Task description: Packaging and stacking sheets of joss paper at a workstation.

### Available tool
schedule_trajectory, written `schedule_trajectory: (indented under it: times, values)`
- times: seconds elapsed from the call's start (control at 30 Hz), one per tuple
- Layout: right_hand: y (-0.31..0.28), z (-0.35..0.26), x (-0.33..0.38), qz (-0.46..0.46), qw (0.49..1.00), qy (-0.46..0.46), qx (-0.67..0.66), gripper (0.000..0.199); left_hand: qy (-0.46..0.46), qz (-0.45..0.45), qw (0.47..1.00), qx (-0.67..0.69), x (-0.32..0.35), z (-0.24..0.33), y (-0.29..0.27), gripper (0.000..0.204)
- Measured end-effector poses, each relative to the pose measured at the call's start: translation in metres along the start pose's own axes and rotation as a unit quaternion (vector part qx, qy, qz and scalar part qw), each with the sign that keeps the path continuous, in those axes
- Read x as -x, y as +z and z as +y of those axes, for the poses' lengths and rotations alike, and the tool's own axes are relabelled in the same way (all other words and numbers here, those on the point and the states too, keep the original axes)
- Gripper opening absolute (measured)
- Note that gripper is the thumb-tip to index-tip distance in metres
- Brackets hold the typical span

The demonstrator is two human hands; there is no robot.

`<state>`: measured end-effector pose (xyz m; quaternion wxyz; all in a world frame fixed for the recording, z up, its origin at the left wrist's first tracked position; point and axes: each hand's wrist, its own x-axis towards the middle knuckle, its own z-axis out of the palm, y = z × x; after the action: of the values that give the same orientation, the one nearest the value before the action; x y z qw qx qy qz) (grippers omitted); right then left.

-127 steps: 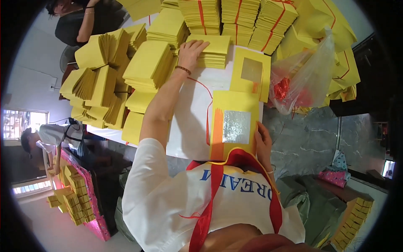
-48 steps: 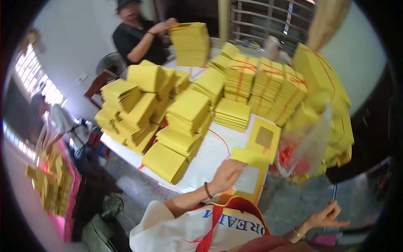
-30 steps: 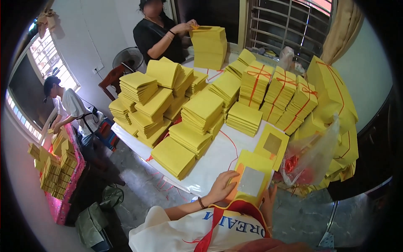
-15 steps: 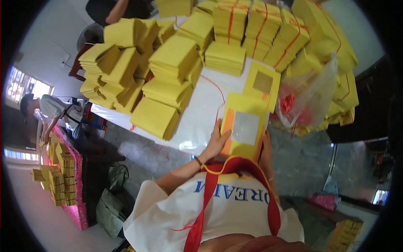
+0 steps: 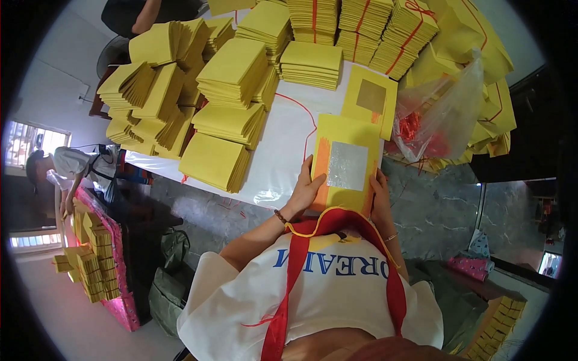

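A stack of yellow joss paper (image 5: 346, 195) with a silver foil square and orange side strips is between my two hands, at the near edge of the white-covered table (image 5: 276, 144). My left hand (image 5: 307, 188) grips its left side, thumb on the top sheet. On the opposite side my right hand (image 5: 380, 194) has its fingers wrapped around the edge. Just beyond lies another yellow sheet stack (image 5: 354, 84) with a dull brownish square, partly overlapped by the first.
Folded yellow paper bundles (image 5: 232, 69) pile up on the left; red-tied stacks (image 5: 361, 27) line the back. A clear plastic bag (image 5: 448, 120) with red material hangs at the right. Red string (image 5: 314, 120) crosses the table. Far left, another person (image 5: 81, 165) stands at a pink-covered table (image 5: 123, 310).
My right hand shows more fully now, gripping the right side of the stack. The table and its piles sit slightly higher and farther left in view. Both hands keep their hold.
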<state>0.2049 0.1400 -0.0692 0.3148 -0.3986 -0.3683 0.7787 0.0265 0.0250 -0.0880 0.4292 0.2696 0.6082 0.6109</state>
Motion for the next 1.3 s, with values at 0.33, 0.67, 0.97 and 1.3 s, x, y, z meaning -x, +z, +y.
schedule_trajectory:
  times: [0.33,0.67,0.97,1.3]
  values:
    - [-0.003,0.004,0.005,0.017,1.000,-0.007,-0.015,0.041,0.012,-0.033,0.999,0.000,0.007,0.015,0.002,0.065]
    - [0.004,0.001,0.001,0.001,0.999,-0.008,-0.044,0.041,-0.017,-0.029,0.999,0.025,0.002,0.016,-0.002,0.064]
    - [-0.003,0.012,-0.001,0.020,0.998,-0.038,-0.037,0.040,0.015,-0.041,0.999,-0.021,0.002,0.011,-0.004,0.063]
    - [0.000,-0.014,0.014,0.070,0.991,0.036,0.109,0.056,0.008,-0.030,0.999,0.023,0.007,0.022,-0.002,0.063]
